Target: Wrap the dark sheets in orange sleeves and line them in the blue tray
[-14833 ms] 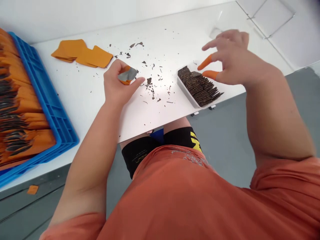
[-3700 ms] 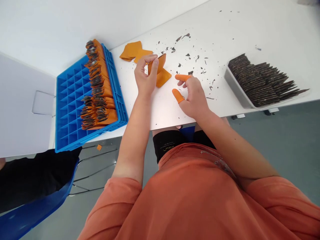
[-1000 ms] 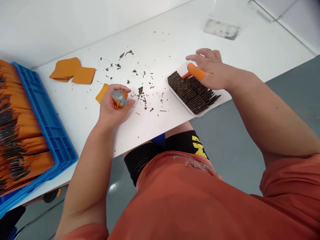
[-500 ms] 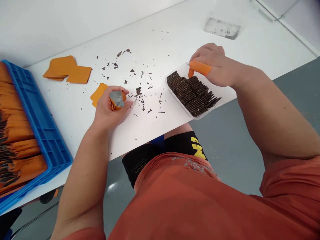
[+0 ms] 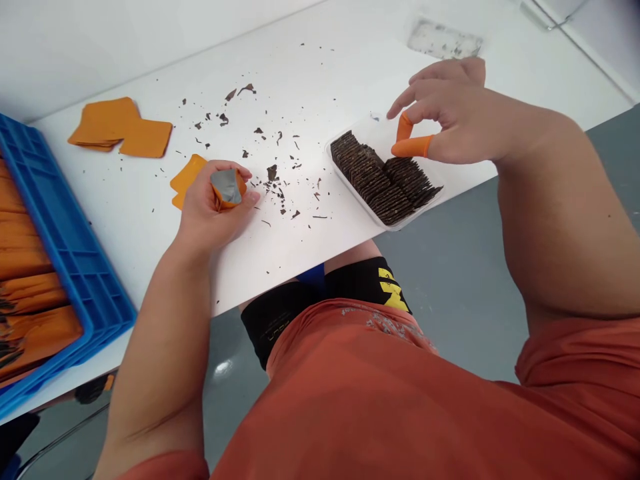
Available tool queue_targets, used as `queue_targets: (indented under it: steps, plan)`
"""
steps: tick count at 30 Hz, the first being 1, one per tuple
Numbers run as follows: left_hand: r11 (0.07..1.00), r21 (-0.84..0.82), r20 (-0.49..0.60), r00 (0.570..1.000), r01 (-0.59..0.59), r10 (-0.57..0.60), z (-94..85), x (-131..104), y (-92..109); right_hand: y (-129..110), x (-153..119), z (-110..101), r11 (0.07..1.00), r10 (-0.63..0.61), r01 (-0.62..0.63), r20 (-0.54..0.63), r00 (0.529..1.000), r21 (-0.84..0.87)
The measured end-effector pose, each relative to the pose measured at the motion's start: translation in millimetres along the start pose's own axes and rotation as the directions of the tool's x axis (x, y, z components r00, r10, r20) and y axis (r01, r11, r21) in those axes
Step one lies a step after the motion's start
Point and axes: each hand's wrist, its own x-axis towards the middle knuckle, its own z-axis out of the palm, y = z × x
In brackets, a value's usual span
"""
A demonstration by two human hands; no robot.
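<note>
Fingertips [image 5: 407,147] of right hand [image 5: 457,113] by dark slices [image 5: 363,177], grip unclear; left hand [image 5: 205,210] curled around orange pouch [image 5: 229,188]

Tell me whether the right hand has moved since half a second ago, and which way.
Yes. Judged against the plastic tray of dark pieces, the right hand has shifted toward the person's right.

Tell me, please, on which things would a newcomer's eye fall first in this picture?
Probably on the dark, thin pieces packed in the pale tray at the near edge of the table, by the right hand with orange finger covers. Next come the silver-lined orange pouch in the left hand and the blue crate of orange packets at the far left. Dark crumbs lie between the hands.
</note>
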Motion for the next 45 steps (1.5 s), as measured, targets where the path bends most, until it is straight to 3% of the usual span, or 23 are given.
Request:
queue_targets:
  steps: [5,7,13,19,24,30,34,38,41,45]
  plan:
    - [0.979,0.084,0.009,0.983,0.184,-0.186,1.4,0,37,-12,-16,-2,0.995,0.101,-0.101,-0.027,0.995,0.000]
    - [0.974,0.096,0.008,0.979,0.204,-0.206,2.3,0,43,-9,-18,2,0.992,0.127,-0.127,-0.008,0.992,0.007]
    - [0.980,0.094,-0.015,0.985,0.173,-0.172,2.7,2,33,-6,-13,13,0.979,0.203,-0.204,0.038,0.978,0.028]
    - [0.981,0.089,0.049,0.983,0.173,-0.178,-0.5,-1,30,-2,-11,10,0.989,0.148,-0.148,0.048,0.988,-0.017]
    - [0.986,0.093,0.080,0.986,0.136,-0.143,-1.5,-4,29,0,-17,7,0.993,0.114,-0.116,-0.110,0.987,-0.016]
    - [0.992,0.115,-0.033,0.998,-0.050,0.054,-1.3,-2,28,1,-18,4,0.987,0.119,-0.147,-0.301,0.946,-0.069]
    - [0.986,0.067,-0.065,0.985,-0.152,0.157,1.4,0,28,14,-13,4,0.983,0.049,-0.130,-0.497,0.866,-0.129]
    - [0.988,0.077,-0.038,0.990,-0.130,0.133,2.1,0,26,13,-9,3,0.971,-0.148,-0.010,-0.637,0.756,-0.238]
    - [0.989,0.084,-0.035,0.991,-0.125,0.128,2.4,-1,29,-12,-3,1,0.951,-0.285,0.112,-0.683,0.673,-0.287]
    - [0.993,-0.004,-0.010,0.992,-0.122,0.122,5.8,-2,36,-80,13,10,0.943,-0.314,0.277,-0.769,0.557,-0.185]
